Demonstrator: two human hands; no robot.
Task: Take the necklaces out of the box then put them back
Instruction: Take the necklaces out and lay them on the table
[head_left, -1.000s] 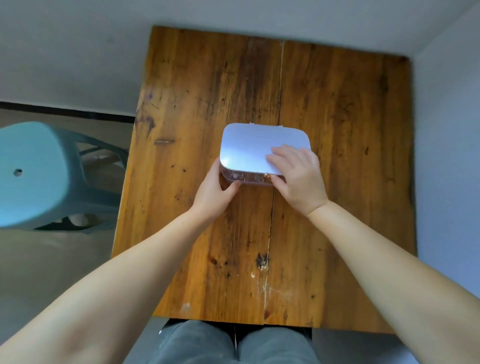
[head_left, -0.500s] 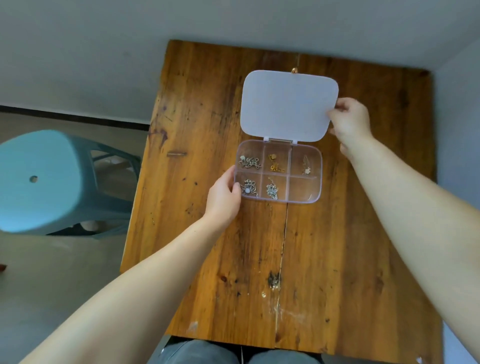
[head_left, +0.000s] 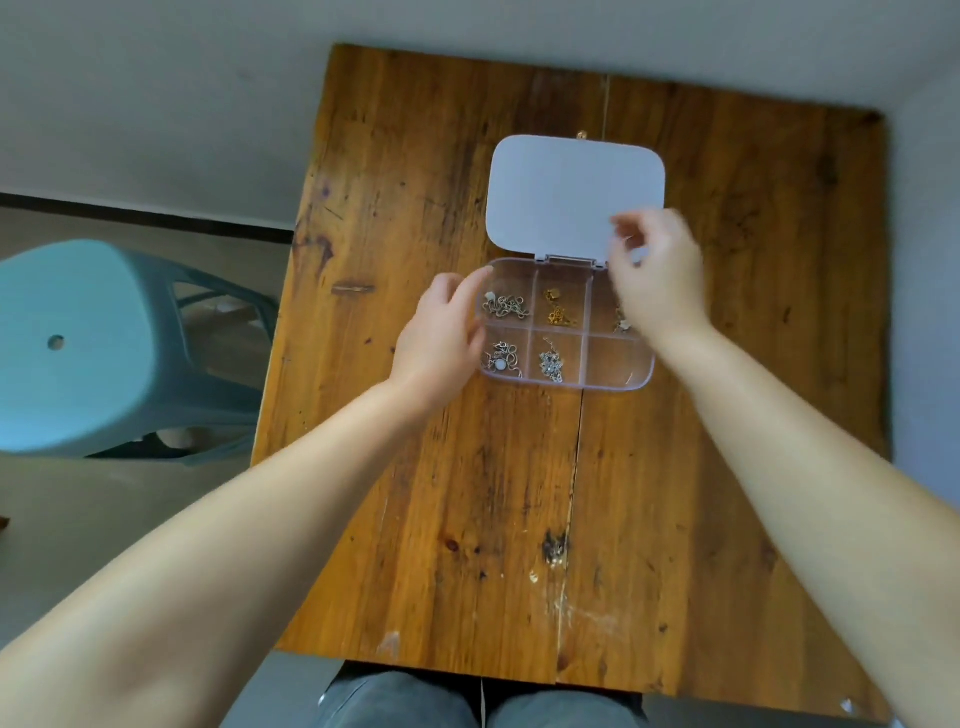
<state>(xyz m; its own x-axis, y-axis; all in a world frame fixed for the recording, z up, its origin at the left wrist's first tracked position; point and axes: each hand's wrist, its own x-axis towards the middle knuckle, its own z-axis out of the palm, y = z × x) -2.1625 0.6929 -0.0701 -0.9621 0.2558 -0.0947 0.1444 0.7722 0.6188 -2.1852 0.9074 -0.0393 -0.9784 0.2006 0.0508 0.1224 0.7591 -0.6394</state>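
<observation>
We sit at a big wooden surface (head_left: 415, 467) with a blue stool (head_left: 78, 343) off to the side. In the middle is the clear box (head_left: 618, 364) with six little rooms. A second ago the box was shut under our hands; now its white lid (head_left: 561, 192) lies flat, open behind it. So the opening part is done, and we think the picking can start.

Our left hand (head_left: 441, 338) rests against the box's left edge, fingers loosely open, holding nothing. Our right hand (head_left: 660, 280) has left the lid and come over the far right room. It is blurry, with its fingers curled close, and we cannot tell if it pinches anything.

The necklaces (head_left: 506, 306) are all in the box: silver ones in the left rooms, a gold one (head_left: 560, 312) at the far middle, one silver at the near middle (head_left: 551, 362), and one small bit (head_left: 622, 323) beside our right hand. The near right room looks empty
</observation>
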